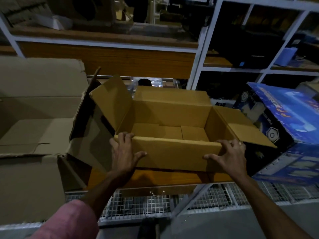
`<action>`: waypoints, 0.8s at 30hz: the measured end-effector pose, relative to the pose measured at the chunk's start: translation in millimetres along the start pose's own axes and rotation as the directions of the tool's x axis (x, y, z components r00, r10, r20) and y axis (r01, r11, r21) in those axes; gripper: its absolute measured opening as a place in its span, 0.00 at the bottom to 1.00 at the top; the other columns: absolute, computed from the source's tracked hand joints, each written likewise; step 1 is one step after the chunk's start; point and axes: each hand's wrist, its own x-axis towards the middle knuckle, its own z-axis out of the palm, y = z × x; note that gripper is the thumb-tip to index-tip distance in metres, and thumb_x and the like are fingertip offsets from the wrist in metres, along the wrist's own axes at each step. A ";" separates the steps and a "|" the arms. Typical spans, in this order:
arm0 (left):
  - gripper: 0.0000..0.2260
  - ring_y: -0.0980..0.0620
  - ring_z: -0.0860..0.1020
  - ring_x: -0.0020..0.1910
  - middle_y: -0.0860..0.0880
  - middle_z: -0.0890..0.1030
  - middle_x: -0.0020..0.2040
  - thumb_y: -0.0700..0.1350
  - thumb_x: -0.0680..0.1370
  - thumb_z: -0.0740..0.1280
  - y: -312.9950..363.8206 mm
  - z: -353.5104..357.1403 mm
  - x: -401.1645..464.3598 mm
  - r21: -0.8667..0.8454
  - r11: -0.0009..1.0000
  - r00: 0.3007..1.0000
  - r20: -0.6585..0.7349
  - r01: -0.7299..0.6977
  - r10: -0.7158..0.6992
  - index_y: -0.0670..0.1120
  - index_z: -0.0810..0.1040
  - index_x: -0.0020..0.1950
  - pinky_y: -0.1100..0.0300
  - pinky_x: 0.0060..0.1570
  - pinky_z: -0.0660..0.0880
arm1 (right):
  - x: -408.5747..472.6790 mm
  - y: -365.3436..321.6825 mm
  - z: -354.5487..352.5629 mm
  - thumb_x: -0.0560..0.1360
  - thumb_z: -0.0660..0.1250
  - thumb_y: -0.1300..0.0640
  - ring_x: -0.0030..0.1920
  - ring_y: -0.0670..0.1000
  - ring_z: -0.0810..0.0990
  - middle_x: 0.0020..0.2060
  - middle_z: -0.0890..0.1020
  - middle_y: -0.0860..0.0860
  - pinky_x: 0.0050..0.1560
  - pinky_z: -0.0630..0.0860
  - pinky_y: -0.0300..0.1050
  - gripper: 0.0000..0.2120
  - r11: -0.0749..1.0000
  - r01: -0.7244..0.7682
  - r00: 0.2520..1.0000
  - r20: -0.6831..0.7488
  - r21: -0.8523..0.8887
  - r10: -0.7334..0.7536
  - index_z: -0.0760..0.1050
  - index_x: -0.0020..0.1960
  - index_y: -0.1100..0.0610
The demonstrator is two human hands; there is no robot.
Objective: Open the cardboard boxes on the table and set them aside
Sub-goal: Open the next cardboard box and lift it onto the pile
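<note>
A brown cardboard box stands open on the wooden table in the middle of the view, empty inside, its flaps folded outward. My left hand grips the box's near left corner, fingers over the rim and thumb on the front wall. On the near right corner sits my right hand, fingers hooked over the rim and thumb pressed to the front wall. A larger grey-brown cardboard box stands open at the left, touching the small box's left flap.
A blue printed box lies tilted at the right, close to the brown box's right flap. White-framed shelves with dark items rise behind. Below the table edge are a drawer handle and wire mesh.
</note>
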 end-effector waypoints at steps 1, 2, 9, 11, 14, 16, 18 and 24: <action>0.37 0.46 0.57 0.67 0.48 0.64 0.70 0.59 0.68 0.79 5.2 -5.8 0.4 -0.020 1.000 1.000 -0.015 -0.010 0.009 0.50 0.68 0.71 0.44 0.63 0.70 | 1.0 -2.2 -8.7 0.55 0.82 0.38 0.59 0.65 0.69 0.55 0.75 0.61 0.43 0.70 0.52 0.37 1.000 0.010 1.000 -0.022 -0.004 -0.010 0.82 0.59 0.55; 0.37 0.45 0.58 0.67 0.48 0.64 0.70 0.59 0.68 0.79 9.3 -11.7 -0.2 -0.039 0.999 0.999 -0.034 -0.026 0.024 0.50 0.68 0.71 0.44 0.62 0.70 | 0.7 -3.7 -17.2 0.56 0.82 0.38 0.59 0.65 0.69 0.55 0.75 0.60 0.43 0.70 0.52 0.37 1.000 0.017 0.999 -0.044 -0.004 -0.017 0.82 0.59 0.55; 0.37 0.37 0.65 0.65 0.44 0.68 0.69 0.56 0.66 0.82 41.5 -63.7 2.7 -0.051 0.986 0.965 -0.219 -0.159 0.144 0.46 0.71 0.69 0.43 0.56 0.72 | -5.2 -23.2 -88.6 0.57 0.78 0.34 0.58 0.65 0.70 0.54 0.74 0.60 0.45 0.69 0.52 0.36 0.996 0.091 0.968 -0.232 -0.013 -0.092 0.81 0.58 0.55; 0.37 0.36 0.66 0.65 0.45 0.69 0.68 0.57 0.65 0.82 50.2 -79.4 2.8 -0.052 0.978 0.947 -0.264 -0.203 0.183 0.46 0.72 0.68 0.43 0.53 0.74 | -6.9 -28.6 -111.4 0.58 0.74 0.32 0.57 0.66 0.71 0.52 0.74 0.60 0.46 0.68 0.52 0.37 0.993 0.119 0.955 -0.271 -0.025 -0.122 0.82 0.58 0.55; 0.39 0.36 0.68 0.64 0.44 0.69 0.67 0.58 0.63 0.82 62.7 -103.4 1.6 -0.050 0.964 0.917 -0.325 -0.261 0.231 0.46 0.71 0.68 0.45 0.51 0.75 | -13.7 -39.3 -147.0 0.57 0.74 0.33 0.57 0.66 0.71 0.53 0.74 0.60 0.47 0.68 0.52 0.39 0.990 0.139 0.937 -0.321 -0.009 -0.135 0.81 0.59 0.56; 0.40 0.36 0.68 0.63 0.44 0.69 0.67 0.59 0.62 0.82 70.5 -123.1 2.9 -0.056 0.958 0.899 -0.364 -0.282 0.243 0.46 0.71 0.67 0.47 0.50 0.74 | -16.1 -49.9 -168.8 0.57 0.73 0.31 0.58 0.66 0.70 0.53 0.73 0.60 0.48 0.71 0.56 0.39 0.989 0.151 0.925 -0.352 -0.005 -0.143 0.80 0.60 0.55; 0.40 0.35 0.69 0.63 0.43 0.70 0.67 0.59 0.62 0.83 75.1 -146.8 4.9 -0.055 0.952 0.880 -0.399 -0.302 0.256 0.46 0.71 0.67 0.46 0.52 0.73 | -15.2 -64.7 -186.5 0.57 0.72 0.29 0.59 0.65 0.69 0.55 0.73 0.59 0.49 0.74 0.59 0.40 0.987 0.158 0.917 -0.373 0.004 -0.146 0.78 0.62 0.54; 0.39 0.35 0.68 0.61 0.43 0.69 0.66 0.58 0.62 0.83 61.9 -234.0 6.9 0.020 0.947 0.829 -0.478 -0.320 0.290 0.46 0.72 0.67 0.47 0.53 0.69 | -8.4 -131.2 -209.0 0.58 0.70 0.28 0.59 0.64 0.69 0.55 0.73 0.57 0.51 0.74 0.60 0.41 0.969 0.239 0.887 -0.419 0.064 -0.191 0.78 0.62 0.53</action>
